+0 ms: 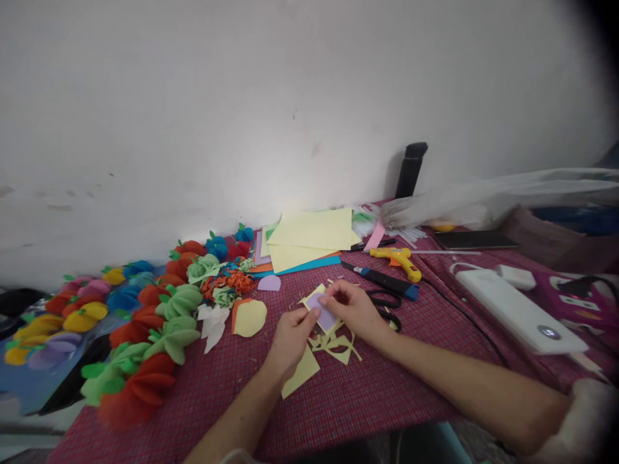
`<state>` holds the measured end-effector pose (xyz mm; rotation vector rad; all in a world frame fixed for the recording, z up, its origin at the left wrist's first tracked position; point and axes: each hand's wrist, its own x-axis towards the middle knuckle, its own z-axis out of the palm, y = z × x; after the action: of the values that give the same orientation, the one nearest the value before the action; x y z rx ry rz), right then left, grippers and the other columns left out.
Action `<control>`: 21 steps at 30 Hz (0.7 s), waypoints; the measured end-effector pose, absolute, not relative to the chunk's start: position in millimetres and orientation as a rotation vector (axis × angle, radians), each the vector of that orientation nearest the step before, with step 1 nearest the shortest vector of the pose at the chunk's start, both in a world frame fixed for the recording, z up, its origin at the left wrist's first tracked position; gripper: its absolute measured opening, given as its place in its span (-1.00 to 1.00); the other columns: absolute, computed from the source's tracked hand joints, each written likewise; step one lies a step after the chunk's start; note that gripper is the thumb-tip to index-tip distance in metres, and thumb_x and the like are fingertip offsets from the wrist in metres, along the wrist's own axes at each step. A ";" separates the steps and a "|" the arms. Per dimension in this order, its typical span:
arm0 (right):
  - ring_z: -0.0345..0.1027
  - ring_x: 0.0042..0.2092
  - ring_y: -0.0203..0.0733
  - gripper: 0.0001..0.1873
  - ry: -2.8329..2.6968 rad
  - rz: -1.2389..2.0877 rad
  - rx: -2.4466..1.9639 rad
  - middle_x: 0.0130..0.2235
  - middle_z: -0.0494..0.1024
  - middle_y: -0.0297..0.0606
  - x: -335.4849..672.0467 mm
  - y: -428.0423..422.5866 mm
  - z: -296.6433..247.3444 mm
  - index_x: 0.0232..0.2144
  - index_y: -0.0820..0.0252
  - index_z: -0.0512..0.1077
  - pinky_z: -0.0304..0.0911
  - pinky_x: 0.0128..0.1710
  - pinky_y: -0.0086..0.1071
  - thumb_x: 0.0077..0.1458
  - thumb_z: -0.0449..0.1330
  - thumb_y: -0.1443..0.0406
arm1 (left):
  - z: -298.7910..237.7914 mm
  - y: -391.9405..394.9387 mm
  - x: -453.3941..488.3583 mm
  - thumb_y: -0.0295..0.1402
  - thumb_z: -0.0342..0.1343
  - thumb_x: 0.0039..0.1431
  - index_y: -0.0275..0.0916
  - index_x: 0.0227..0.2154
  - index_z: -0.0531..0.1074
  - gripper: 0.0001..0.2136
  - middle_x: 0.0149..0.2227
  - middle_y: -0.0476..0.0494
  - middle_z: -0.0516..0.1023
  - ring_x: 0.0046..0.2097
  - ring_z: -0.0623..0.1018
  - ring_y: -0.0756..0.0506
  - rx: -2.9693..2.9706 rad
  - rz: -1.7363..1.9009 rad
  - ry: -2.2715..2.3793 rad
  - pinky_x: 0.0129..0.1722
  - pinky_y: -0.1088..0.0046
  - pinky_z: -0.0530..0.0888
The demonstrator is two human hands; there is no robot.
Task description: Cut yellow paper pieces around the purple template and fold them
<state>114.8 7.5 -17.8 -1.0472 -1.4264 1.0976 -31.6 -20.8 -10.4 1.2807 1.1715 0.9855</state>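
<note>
Between my two hands is a small purple paper piece (323, 316) lying over a pale yellow paper. My left hand (293, 338) pinches its left side, thumb on top. From the right, my right hand (355, 312) pinches the upper right edge with thumb and fingers. Yellow paper offcuts (341, 351) lie just below the hands, and a yellow paper sheet (300, 374) is beside my left wrist. Black-handled scissors (387, 299) rest by my right hand, partly hidden. A blue and black utility knife (382, 278) lies behind them.
Paper pumpkins (145, 328) in several colours fill the left side. Stacked coloured paper (314, 232) lies at the back by the wall. A yellow glue gun (399, 258), its cord trailing forward, a white power bank (520, 309) and a purple power strip (575, 303) occupy the right.
</note>
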 end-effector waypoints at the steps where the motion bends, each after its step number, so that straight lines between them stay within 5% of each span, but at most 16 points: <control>1: 0.15 -0.51 -0.37 -0.80 -1.407 1.122 -1.016 -0.53 0.31 -0.42 115.0 7.5 -16.9 -0.48 0.20 0.29 0.10 -0.55 -0.52 -0.05 0.18 0.18 | -10.1 -20.6 -31.8 -0.09 0.05 0.01 -0.36 -0.52 0.46 -0.64 -0.57 -0.08 0.44 -0.54 0.33 0.04 1.243 1.000 1.153 -0.52 0.53 0.27; 21: 0.20 -0.51 -0.35 -0.80 -1.476 1.047 -1.068 -0.54 0.39 -0.37 120.2 11.9 -18.3 -0.53 0.24 0.39 0.13 -0.52 -0.49 -0.04 0.17 0.20 | -10.1 -20.6 -30.6 -0.11 0.03 0.05 -0.36 -0.46 0.46 -0.65 -0.52 -0.17 0.51 -0.52 0.36 0.03 1.148 1.043 1.122 -0.47 0.50 0.27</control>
<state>120.2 11.9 -18.3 -1.0680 -1.4760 1.0469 -30.6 -20.6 -10.1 1.1483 1.1224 1.0431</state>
